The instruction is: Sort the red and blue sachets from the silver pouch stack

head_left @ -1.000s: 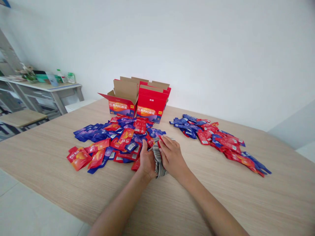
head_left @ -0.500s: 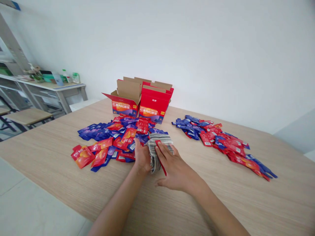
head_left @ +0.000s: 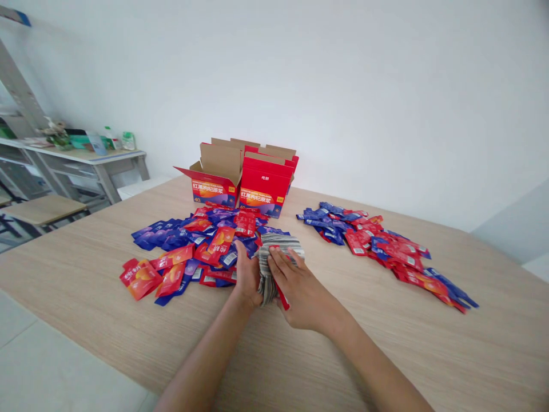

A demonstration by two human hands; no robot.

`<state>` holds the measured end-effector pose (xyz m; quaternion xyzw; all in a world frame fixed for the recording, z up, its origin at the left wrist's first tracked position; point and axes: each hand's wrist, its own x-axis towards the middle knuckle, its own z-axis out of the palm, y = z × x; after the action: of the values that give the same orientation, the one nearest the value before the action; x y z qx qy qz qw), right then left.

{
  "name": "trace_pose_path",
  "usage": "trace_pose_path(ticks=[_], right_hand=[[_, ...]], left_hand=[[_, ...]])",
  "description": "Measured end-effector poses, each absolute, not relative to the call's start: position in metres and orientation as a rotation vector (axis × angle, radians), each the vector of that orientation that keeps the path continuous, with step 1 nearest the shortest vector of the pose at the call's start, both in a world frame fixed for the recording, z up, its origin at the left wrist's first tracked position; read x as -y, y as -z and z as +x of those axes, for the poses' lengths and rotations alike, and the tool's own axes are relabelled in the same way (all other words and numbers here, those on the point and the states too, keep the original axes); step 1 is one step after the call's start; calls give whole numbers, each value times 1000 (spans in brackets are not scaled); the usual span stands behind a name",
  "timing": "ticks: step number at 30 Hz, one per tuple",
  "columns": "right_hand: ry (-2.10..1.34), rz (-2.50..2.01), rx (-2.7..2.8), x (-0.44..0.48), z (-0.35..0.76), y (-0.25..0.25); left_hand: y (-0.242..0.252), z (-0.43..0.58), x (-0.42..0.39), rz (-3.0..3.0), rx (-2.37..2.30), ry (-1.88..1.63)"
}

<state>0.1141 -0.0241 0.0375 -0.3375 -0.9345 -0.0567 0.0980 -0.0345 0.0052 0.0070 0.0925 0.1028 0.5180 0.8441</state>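
Note:
Between my two hands is a thick stack of sachets (head_left: 266, 269), its packed edges showing as grey, white and dark stripes, with a red face on the right side. My left hand (head_left: 249, 279) is wrapped against the left side of the stack, thumb up. Pressed flat along the right side is my right hand (head_left: 303, 293), its fingers over the red face. Just beyond and left lies a loose pile of red and blue sachets (head_left: 221, 245), close to my left fingers. The underside of the stack and some left fingers are hidden.
Two red printed cartons stand behind the pile: the left carton (head_left: 214, 193) with flaps open, the right carton (head_left: 263, 186) beside it, more flaps behind. A second sachet heap (head_left: 364, 234) stretches along the right of the wooden table (head_left: 407, 355). A stool (head_left: 47, 206) stands far left.
My right thumb has come in against the stack, and the right hand sits closer around it. The whole view has shifted slightly; the piles and cartons lie as before.

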Motion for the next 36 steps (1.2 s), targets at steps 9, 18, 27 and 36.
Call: trace_pose_path(ticks=[9,18,27,36], right_hand=[[-136,-976,2830,24,128,-60],[-730,-623,2696,24,142,-70],[-846,-958,1661,-3,136,-37],[-79,-1095,1947,9,106,-19]], left_hand=[[-9,-35,-6,159,-107,-1083],[-8,-32,-5,165,-165,-1198],[-1,-35,-9,175,-123,-1145],[-9,-42,-8,136,-227,-1260]])
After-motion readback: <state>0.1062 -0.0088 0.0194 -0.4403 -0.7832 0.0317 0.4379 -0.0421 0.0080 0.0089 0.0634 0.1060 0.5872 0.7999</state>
